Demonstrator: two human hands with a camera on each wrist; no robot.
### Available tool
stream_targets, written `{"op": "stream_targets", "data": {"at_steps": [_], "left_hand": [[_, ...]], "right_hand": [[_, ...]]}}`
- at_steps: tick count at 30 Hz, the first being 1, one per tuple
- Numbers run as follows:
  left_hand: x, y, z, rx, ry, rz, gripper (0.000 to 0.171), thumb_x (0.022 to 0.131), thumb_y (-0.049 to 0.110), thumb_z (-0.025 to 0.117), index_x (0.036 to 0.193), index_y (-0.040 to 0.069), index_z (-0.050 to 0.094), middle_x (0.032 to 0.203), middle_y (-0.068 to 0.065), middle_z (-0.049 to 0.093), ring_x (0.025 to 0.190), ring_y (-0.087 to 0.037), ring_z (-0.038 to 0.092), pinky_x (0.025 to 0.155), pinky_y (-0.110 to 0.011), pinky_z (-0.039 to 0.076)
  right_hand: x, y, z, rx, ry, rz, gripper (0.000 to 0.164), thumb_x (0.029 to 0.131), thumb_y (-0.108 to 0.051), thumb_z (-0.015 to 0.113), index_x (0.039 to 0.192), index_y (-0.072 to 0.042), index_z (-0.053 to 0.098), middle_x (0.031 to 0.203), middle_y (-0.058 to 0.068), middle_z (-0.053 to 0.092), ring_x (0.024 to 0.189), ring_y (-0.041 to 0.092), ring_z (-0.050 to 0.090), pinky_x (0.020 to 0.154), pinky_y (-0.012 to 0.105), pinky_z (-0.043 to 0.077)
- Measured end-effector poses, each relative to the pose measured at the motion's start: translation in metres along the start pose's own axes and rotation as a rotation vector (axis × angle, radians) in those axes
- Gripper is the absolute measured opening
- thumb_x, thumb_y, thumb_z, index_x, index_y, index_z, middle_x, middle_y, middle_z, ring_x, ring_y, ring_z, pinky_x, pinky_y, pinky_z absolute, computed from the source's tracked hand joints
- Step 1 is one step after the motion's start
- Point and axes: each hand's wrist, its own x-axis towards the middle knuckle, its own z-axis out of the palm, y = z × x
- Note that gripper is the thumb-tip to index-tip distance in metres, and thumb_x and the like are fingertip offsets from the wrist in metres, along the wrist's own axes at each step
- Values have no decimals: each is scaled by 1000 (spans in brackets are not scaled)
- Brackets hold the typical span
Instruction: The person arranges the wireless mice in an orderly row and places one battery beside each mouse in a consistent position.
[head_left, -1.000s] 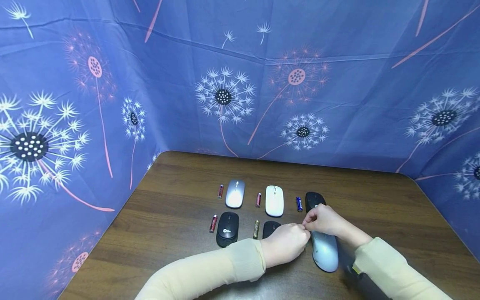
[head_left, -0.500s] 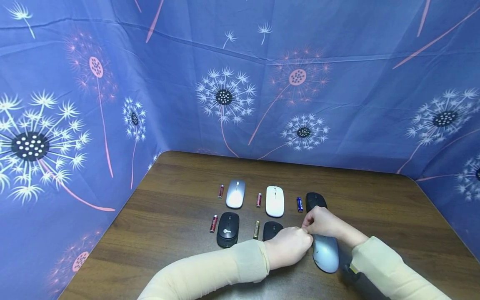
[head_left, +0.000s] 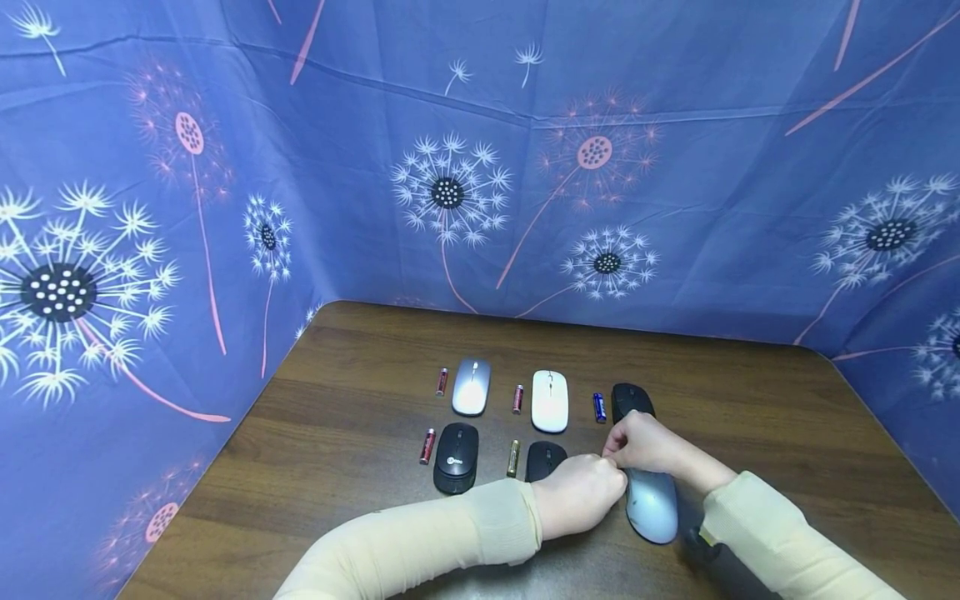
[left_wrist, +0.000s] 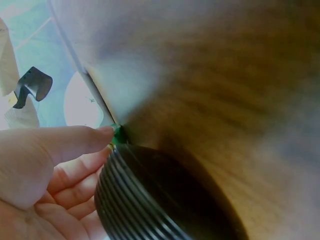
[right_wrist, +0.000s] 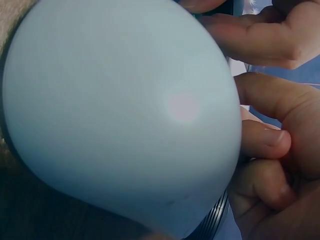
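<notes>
Both hands meet between the dark mouse (head_left: 545, 461) and the pale blue mouse (head_left: 652, 508), fingertips close together. My left hand (head_left: 581, 496) pinches a small green battery (left_wrist: 119, 134) low over the table; only a little of it shows past the thumb. In the left wrist view the ridged side of a black mouse (left_wrist: 142, 200) rises in front of those fingers. My right hand (head_left: 647, 440) reaches over the front of the pale blue mouse. Its fingers are curled with their tips beside the left hand. The right wrist view is mostly that mouse, so I cannot tell what they hold.
Behind stand a silver mouse (head_left: 471, 387), a white mouse (head_left: 550, 402) and another black mouse (head_left: 628, 402). A black mouse with a logo (head_left: 456, 458) lies at left. Beside them are red batteries (head_left: 427, 447), a gold battery (head_left: 513, 458) and a blue battery (head_left: 599, 407).
Over the last second the right hand has shifted slightly left and the left hand slightly right. The mice and loose batteries stay where they were.
</notes>
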Motion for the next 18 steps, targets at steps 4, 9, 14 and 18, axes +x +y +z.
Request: {"op": "stream_targets", "data": {"at_steps": [4,9,14,18], "left_hand": [[0,1,0,3,6,-2,10,84,16,66,77,22,65,76,9,63,64,-2,59,50,-17,45],[0,0,2,6,0,-7,10,84,16,66,76,22,65,76,9,63,64,-3,59,49,-17,45],[-2,0,1,8,-18,-16,12,84,15,66,76,24,67,76,10,64,63,-3,57,52,-17,46],[-3,-1,1,17,-28,-20,10,85,16,65,79,24,67,78,10,63,65,-3,57,53,-17,46]], "right_hand": [[1,0,0,-10,-3,8,9,74,-5,71,68,-12,69,59,-6,59,57,10,51,53,23,43],[1,-2,1,-18,0,14,10,74,-5,71,67,-12,68,59,-6,59,57,9,51,52,22,42],[0,-2,0,-20,3,-14,10,73,-5,71,67,-12,68,60,-7,59,56,6,49,51,21,42],[-1,-2,0,-18,9,-45,10,74,-5,71,67,-12,68,59,-8,59,55,5,49,50,21,42]]}}
